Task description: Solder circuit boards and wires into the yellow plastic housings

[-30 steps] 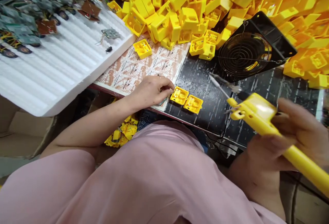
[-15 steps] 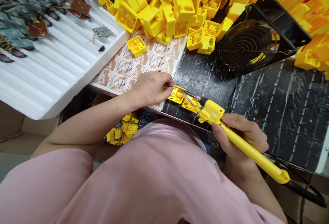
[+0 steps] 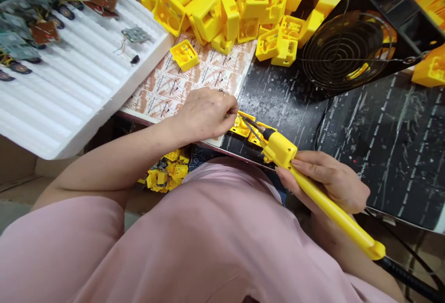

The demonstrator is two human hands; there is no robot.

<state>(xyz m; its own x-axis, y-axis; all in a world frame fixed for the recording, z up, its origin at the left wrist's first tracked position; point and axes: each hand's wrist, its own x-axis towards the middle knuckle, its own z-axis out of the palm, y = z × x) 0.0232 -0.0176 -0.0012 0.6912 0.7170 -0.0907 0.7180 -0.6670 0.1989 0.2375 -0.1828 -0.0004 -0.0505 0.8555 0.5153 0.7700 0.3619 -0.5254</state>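
Observation:
Wrapped round the long yellow handle of a soldering iron (image 3: 313, 180), my right hand (image 3: 327, 180) holds it with the tip pointing up and left. A thin metal guide runs beside the dark tip. That tip reaches over a small open yellow plastic housing (image 3: 243, 125) at the table's near edge. A second yellow housing (image 3: 256, 137) sits just right of it, partly behind the iron. My left hand (image 3: 210, 112) is closed in a pinch at the first housing's left side. Whatever its fingertips grip is hidden.
A big heap of yellow housings (image 3: 208, 15) covers the back. To the right of it stands a black fan (image 3: 342, 57) with a wire guard. On the left, a white foam tray (image 3: 69, 108) carries circuit boards with wires and small speakers. More yellow parts (image 3: 168, 173) lie below the table edge.
The soldering iron and my right hand have shifted slightly left, bringing the tip closer to my left fingertips over the first housing. My left hand stays pinched, and the view has shifted a little.

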